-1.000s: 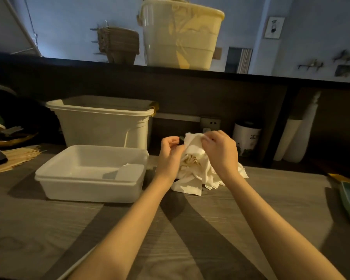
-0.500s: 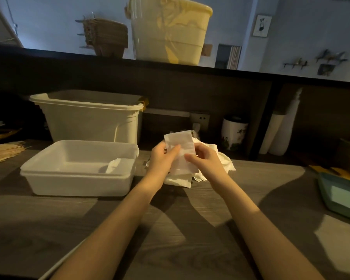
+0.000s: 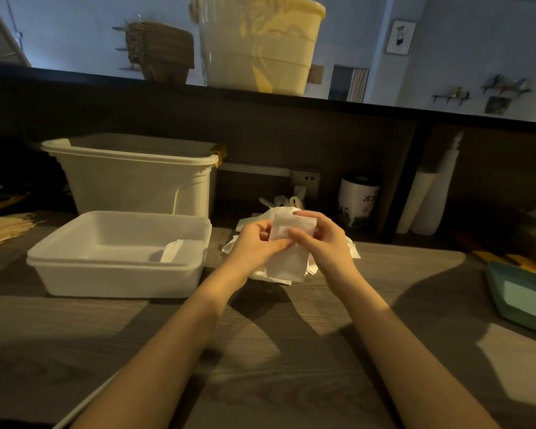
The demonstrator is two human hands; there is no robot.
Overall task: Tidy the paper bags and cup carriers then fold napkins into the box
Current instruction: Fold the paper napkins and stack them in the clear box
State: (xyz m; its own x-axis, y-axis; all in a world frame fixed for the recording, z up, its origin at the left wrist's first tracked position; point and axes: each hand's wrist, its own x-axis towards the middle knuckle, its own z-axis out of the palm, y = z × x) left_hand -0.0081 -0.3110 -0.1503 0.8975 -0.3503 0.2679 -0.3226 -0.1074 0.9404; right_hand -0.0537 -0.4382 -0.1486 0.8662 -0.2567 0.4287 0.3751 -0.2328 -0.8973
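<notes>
above the desk, just right of the shallow white box, the left hand and right hand both pinch one napkin, half folded. one folded napkin already lies in the box; a loose napkin pile waits beneath the hands, so i judge most folding remains. the box stands open-topped with room inside; the taller bin stands close behind it.
</notes>
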